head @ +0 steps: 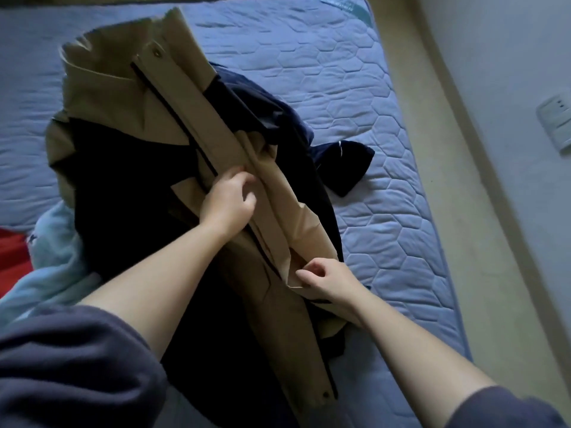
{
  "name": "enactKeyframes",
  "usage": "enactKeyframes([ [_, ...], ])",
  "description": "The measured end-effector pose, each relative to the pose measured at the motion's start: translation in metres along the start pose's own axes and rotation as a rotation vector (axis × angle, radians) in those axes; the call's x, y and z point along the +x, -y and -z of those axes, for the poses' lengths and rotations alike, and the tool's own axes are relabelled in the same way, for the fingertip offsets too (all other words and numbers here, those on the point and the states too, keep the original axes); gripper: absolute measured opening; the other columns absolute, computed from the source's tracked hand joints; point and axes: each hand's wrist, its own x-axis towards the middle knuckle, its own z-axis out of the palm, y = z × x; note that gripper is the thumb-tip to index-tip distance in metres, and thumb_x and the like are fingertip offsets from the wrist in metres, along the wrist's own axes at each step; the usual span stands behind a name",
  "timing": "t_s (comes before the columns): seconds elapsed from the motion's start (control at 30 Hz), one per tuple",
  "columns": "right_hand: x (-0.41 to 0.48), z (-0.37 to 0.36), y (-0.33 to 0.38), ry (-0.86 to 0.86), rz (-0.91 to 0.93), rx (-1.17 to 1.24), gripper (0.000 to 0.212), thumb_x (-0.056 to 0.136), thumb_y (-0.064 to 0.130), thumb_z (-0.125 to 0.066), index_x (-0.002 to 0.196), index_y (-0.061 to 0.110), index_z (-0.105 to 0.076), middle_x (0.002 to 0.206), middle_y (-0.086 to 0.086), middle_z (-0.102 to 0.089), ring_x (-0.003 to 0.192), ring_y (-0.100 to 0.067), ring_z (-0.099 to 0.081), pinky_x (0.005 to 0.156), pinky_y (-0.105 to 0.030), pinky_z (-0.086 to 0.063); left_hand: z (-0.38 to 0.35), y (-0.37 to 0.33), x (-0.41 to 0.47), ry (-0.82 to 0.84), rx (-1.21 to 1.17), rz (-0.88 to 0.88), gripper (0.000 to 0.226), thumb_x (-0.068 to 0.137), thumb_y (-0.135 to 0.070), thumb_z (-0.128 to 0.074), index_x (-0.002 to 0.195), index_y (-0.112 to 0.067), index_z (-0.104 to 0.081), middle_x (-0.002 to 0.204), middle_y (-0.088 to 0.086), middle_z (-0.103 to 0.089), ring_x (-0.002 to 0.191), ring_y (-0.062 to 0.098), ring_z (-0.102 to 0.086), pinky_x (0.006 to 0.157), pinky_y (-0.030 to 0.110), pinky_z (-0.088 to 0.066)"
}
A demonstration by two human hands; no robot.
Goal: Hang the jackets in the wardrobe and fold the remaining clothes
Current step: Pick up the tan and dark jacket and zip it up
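A beige and navy jacket (129,118) lies lengthwise on the blue quilted bed (355,88), collar at the far end. My left hand (228,202) pinches the beige front placket at mid-length, beside the dark zipper line. My right hand (327,281) grips the lower edge of the same beige flap, nearer to me. A dark navy garment (343,163) lies partly under the jacket on its right side, one sleeve sticking out onto the bed.
A light blue garment (52,264) and something red (12,251) lie at the left edge of the bed. A cream bed frame (457,180) and a wall with a switch plate (556,125) run along the right.
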Motion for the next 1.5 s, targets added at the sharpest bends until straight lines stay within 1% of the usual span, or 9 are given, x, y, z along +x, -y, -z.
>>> enactKeyframes([
  [0.1,-0.011,0.006,-0.036,0.041,0.107,-0.317,0.035,0.085,0.061,-0.052,0.094,0.029,-0.066,0.093,0.013,-0.068,0.091,-0.008,-0.06,0.088,-0.033,-0.043,-0.026,0.015,-0.043,-0.086,0.072,-0.006,0.029,0.088,-0.018,-0.06,0.117,-0.013,-0.062,0.137,0.006,-0.045,0.129,0.024,-0.04,0.106,0.036,-0.036],
  [0.23,-0.019,0.026,-0.071,0.074,0.201,-0.682,0.03,0.093,0.045,-0.047,0.088,0.02,-0.062,0.09,0.002,-0.067,0.093,-0.019,-0.06,0.077,-0.033,-0.033,-0.063,0.011,-0.096,-0.109,0.038,0.136,0.024,0.085,-0.026,-0.062,0.106,-0.013,-0.059,0.112,0.006,-0.053,0.105,0.026,-0.052,0.088,0.041,-0.047],
  [0.47,-0.048,0.024,-0.095,0.349,-0.046,0.013,0.031,0.098,0.024,-0.052,0.086,-0.003,-0.061,0.074,-0.008,-0.049,0.065,-0.012,-0.048,0.056,-0.026,-0.042,-0.134,-0.027,-0.138,0.093,-0.569,0.828,0.06,0.084,-0.041,-0.066,0.13,-0.009,-0.045,0.128,0.011,-0.055,0.115,0.029,-0.055,0.091,0.03,-0.043],
  [0.63,-0.068,0.001,-0.125,0.426,-0.175,0.166,0.017,0.094,0.009,-0.055,0.097,-0.006,-0.061,0.082,-0.012,-0.053,0.075,-0.019,-0.051,0.066,-0.03,-0.042,-0.165,-0.042,-0.156,0.302,-0.628,0.906,0.018,0.086,-0.017,-0.059,0.101,-0.01,-0.052,0.104,0.009,-0.058,0.075,0.022,-0.059,0.057,0.031,-0.056],
  [0.8,-0.081,-0.011,-0.156,0.238,-0.248,0.136,0.025,0.091,0.013,-0.055,0.066,0.014,-0.051,0.061,-0.006,-0.051,0.051,-0.015,-0.05,0.05,-0.026,-0.041,-0.184,-0.044,-0.182,0.371,-0.779,1.045,0.022,0.087,0.001,-0.058,0.108,-0.001,-0.053,0.108,0.015,-0.059,0.095,0.03,-0.062,0.056,0.034,-0.055],
  [0.93,-0.087,-0.02,-0.17,0.04,-0.171,0.044,0.023,0.092,0.023,-0.06,0.07,0.018,-0.055,0.069,0.001,-0.057,0.066,-0.019,-0.053,0.069,-0.037,-0.046,-0.191,-0.05,-0.195,0.439,-0.856,1.056,0.028,0.088,0.009,-0.054,0.116,0.006,-0.053,0.114,0.02,-0.061,0.102,0.034,-0.063,0.071,0.038,-0.056],
  [1.03,-0.095,-0.021,-0.173,-0.094,-0.099,0.15,0.019,0.088,0.027,-0.068,0.076,0.015,-0.059,0.068,0.004,-0.06,0.065,-0.013,-0.055,0.06,-0.022,-0.043,-0.188,-0.056,-0.199,0.412,-0.958,1.04,0.026,0.093,0.006,-0.049,0.119,0.006,-0.05,0.112,0.022,-0.06,0.097,0.035,-0.063,0.076,0.042,-0.054],
  [1.27,-0.114,-0.022,-0.168,0.086,-0.04,0.404,0.013,0.09,0.015,-0.065,0.082,0.005,-0.063,0.066,0.001,-0.055,0.057,-0.005,-0.048,0.052,-0.015,-0.04,-0.178,-0.058,-0.211,0.351,-1.003,0.911,0.023,0.099,-0.013,-0.048,0.118,-0.002,-0.054,0.114,0.017,-0.063,0.098,0.03,-0.063,0.066,0.036,-0.055],
  [1.5,-0.121,-0.039,-0.168,0.136,-0.319,0.708,0.012,0.098,0.02,-0.053,0.095,0.01,-0.06,0.087,-0.009,-0.061,0.078,-0.022,-0.057,0.076,-0.045,-0.055,-0.183,-0.053,-0.231,0.44,-0.879,0.793,0.014,0.093,-0.017,-0.06,0.101,-0.006,-0.054,0.094,0.012,-0.065,0.074,0.018,-0.067,0.059,0.028,-0.057],
])
